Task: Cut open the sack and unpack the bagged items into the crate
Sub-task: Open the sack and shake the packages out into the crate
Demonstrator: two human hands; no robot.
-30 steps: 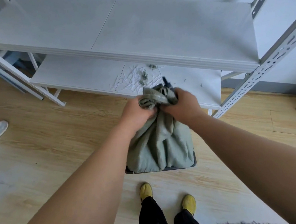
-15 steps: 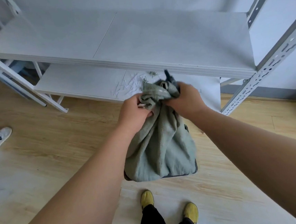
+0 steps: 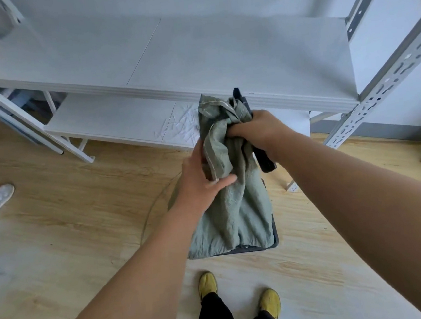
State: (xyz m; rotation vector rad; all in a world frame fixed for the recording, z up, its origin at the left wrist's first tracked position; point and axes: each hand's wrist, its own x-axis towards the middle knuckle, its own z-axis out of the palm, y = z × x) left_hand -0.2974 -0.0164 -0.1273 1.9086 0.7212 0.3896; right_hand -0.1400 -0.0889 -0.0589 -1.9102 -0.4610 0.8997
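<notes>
Right hand (image 3: pixel 258 129) has its fingers curled tight around the bunched neck of the green sack (image 3: pixel 234 203), plus a dark tool handle (image 3: pixel 264 158), type unclear. Left hand (image 3: pixel 201 178) rests flat against the sack's side, fingers straight. Sack hangs upright over the dark crate (image 3: pixel 276 238) on the wooden floor (image 3: pixel 69 224), in front of the white shelf (image 3: pixel 194 58).

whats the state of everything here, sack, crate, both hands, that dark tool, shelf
grey-green woven sack: held upright, neck bunched, base in crate
dark plastic crate: on floor, mostly hidden by sack
right hand: grips the bunched neck
dark handled tool: held in right hand against sack
left hand: fingers relaxed, touching sack's side
white lower shelf: littered with white scraps
</notes>
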